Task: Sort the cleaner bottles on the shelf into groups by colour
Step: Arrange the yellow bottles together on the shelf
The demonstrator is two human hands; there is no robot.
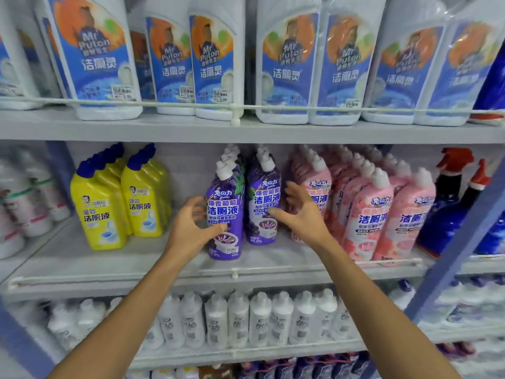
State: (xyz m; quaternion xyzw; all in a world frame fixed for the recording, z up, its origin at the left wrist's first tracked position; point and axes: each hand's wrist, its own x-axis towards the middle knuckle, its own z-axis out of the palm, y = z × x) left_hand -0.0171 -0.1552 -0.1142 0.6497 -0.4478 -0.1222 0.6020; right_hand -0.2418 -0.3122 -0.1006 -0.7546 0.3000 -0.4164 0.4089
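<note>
Both forearms reach to the middle shelf [82, 258]. Left hand [191, 228] and right hand [300, 214], fingers spread and loosely curved, grip nothing and flank 2 rows of purple bottles [226, 203], which stand between yellow bottles [101, 212] and pink bottles [374, 214].

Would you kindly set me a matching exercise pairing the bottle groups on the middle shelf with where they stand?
Things:
1. yellow bottles
2. purple bottles
3. pink bottles
4. spray bottles

Places:
A. far right
B. between the left hand and right hand
C. left of both hands
D. just right of the right hand

Pairs: 1-C; 2-B; 3-D; 4-A
</note>
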